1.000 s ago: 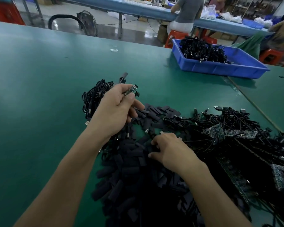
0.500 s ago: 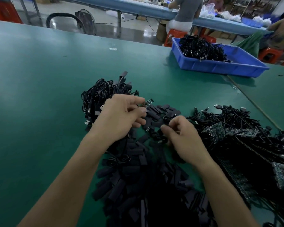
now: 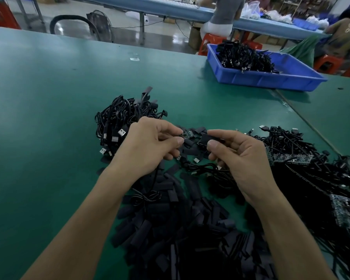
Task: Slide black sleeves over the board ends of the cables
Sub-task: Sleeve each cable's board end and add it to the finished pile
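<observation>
Black sleeve of short flattened tubing (image 3: 204, 139) sits pinched between the thumb and forefinger of the right hand (image 3: 242, 160), held above the green table mat (image 3: 38, 118) at the middle of the view. Just beside it, the left hand (image 3: 150, 146) pinches a thin black cable by its small green circuit board end (image 3: 187, 135), and the board pokes out past the fingertips towards the sleeve. Whether board and sleeve are touching cannot be told; they lie end to end, very close. The remaining fingers of both hands are curled in under the palms. Below the hands, a loose heap of black sleeves (image 3: 180, 229) spreads across the mat towards the near edge. Behind the left hand lies a tangled bundle of black cables with silver USB plugs (image 3: 117, 122). To the right, a larger pile of black cables with bare green boards (image 3: 311, 168) covers the mat. Farther back on the right stands a shallow blue plastic tray (image 3: 271, 80) with a mound of black cables (image 3: 242, 57) in it.
</observation>
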